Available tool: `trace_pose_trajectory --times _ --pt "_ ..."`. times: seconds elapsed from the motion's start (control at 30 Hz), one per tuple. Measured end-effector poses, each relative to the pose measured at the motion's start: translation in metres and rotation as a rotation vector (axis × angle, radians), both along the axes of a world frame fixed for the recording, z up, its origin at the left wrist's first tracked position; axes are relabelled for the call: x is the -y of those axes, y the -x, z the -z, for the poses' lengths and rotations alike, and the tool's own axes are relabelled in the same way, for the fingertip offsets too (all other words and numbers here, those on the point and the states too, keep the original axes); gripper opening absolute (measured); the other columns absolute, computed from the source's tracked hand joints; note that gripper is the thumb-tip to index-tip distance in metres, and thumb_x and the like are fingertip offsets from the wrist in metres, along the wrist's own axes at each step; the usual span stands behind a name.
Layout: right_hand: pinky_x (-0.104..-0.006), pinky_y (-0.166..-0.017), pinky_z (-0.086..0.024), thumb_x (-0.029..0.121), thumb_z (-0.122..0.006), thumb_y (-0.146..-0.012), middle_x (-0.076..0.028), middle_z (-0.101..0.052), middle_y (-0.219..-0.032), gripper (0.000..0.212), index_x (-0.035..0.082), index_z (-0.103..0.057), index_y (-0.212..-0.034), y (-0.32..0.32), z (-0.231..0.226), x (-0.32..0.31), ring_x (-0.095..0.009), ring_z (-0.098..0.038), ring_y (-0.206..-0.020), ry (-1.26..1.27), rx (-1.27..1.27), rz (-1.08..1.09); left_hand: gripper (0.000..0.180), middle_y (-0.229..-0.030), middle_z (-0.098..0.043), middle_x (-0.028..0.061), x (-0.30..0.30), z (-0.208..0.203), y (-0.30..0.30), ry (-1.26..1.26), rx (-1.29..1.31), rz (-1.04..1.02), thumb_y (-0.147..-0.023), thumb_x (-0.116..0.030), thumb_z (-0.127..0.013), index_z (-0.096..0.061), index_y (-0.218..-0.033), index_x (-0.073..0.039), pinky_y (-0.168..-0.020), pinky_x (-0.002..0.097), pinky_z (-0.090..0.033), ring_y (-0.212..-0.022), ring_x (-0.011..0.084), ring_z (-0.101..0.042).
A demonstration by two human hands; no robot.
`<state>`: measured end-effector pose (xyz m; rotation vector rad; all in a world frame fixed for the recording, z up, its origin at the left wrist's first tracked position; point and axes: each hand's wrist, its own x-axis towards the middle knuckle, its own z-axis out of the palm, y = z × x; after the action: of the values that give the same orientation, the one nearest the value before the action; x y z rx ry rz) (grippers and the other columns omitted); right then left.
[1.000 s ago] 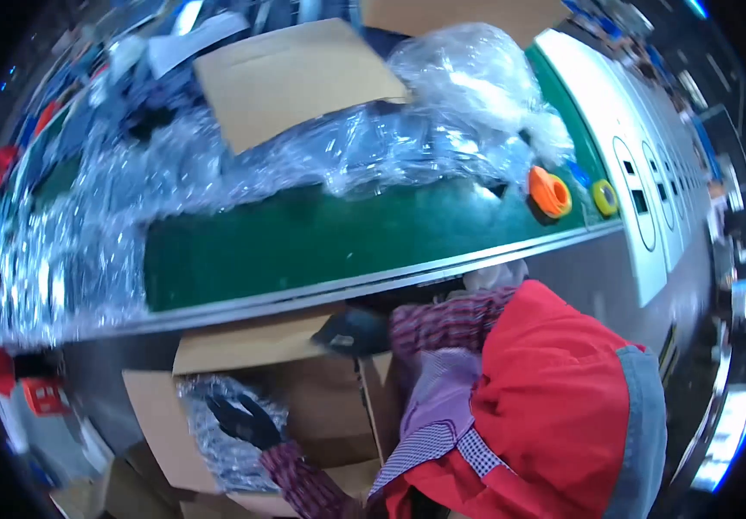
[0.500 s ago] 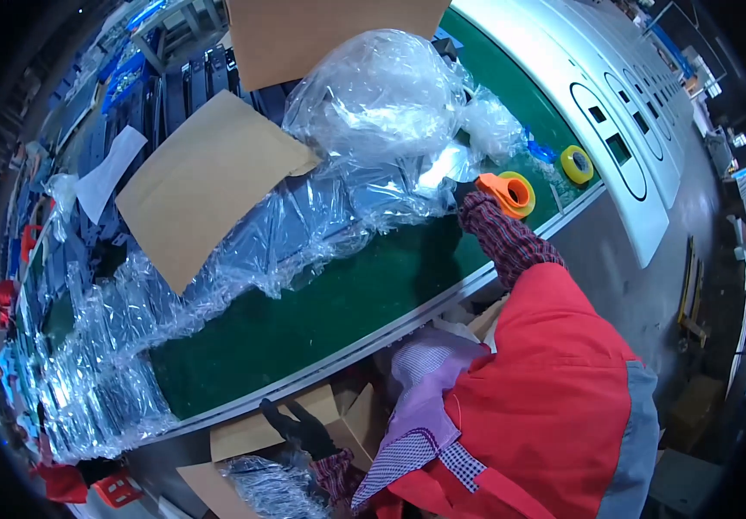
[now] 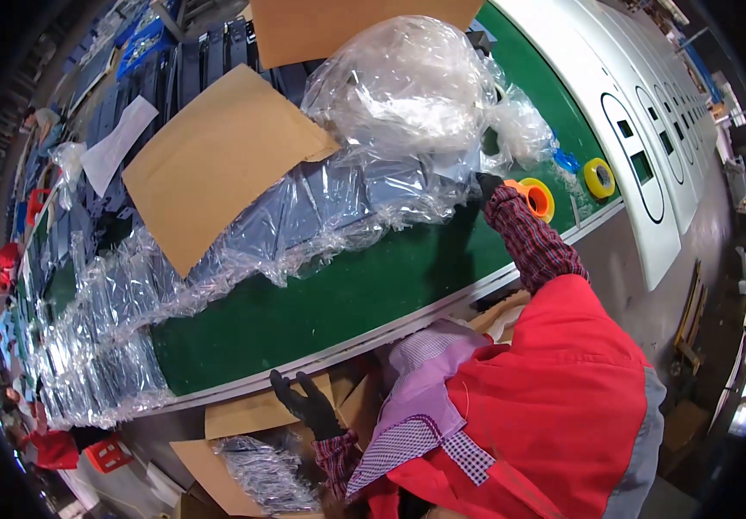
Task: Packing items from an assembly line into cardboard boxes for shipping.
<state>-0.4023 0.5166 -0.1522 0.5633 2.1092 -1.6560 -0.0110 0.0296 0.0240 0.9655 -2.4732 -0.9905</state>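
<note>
Packets (image 3: 329,203) lie across the table (image 3: 304,311), with a cardboard sheet (image 3: 226,164) on them and bunched plastic (image 3: 403,82) to its right. Further right sits a tape roll (image 3: 592,179), then panels (image 3: 658,164) beyond. Before the table, a box (image 3: 247,415) holds a bag (image 3: 265,473); the left hand (image 3: 308,406) is beside the table edge, the right hand (image 3: 489,186) near the packets.

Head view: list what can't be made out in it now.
All in the head view:
Right hand: its fingers are hidden by its own back, so its grip is unclear.
Open carton: cut off by the lower edge; the left sleeve covers part of its inside.
Film-wrapped contents: glare and creases obscure shape and count.
Beneath the cardboard sheet: covered by it.
</note>
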Motion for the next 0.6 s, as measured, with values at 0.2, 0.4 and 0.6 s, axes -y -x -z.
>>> trace_pose_trajectory --times 0.2,0.4,0.6 --pt "-0.0353 -0.079 -0.050 0.025 -0.047 -0.089 -0.011 -0.066 -0.101 0.031 0.007 -0.062 -0.109 -0.018 -0.038 0.039 -0.027 -0.063 -0.089 0.458 0.056 0.369 0.053 -0.127 -0.045 0.0196 0.002 0.011 -0.018 -0.035 0.010 -0.039 -0.093 -0.027 -0.049 -0.035 -0.134 0.004 -0.095 0.0379 -0.037 -0.109 0.0305 -0.047" --pt "-0.0371 -0.081 -0.050 0.020 -0.041 -0.091 -0.014 -0.065 -0.100 0.030 0.005 -0.061 -0.108 0.004 -0.028 0.076 -0.030 -0.063 -0.089 -0.122 -0.229 0.325 0.054 -0.128 -0.045 0.0191 0.002 0.013 -0.026 -0.021 0.046 -0.006 -0.093 -0.028 -0.049 -0.034 -0.134 0.003 -0.097 0.0379 -0.036 -0.110 0.0298 -0.046" --pt "-0.0372 -0.074 -0.049 0.040 -0.058 -0.076 -0.017 -0.066 -0.093 0.050 0.004 -0.061 -0.110 0.054 0.041 0.012 -0.029 -0.062 -0.083 -0.270 -0.542 0.361 0.054 -0.129 -0.044 0.0188 -0.002 0.014 -0.015 -0.053 -0.006 0.013 -0.093 -0.028 -0.049 -0.035 -0.134 0.003 -0.097 0.0383 -0.035 -0.110 0.0295 -0.046"
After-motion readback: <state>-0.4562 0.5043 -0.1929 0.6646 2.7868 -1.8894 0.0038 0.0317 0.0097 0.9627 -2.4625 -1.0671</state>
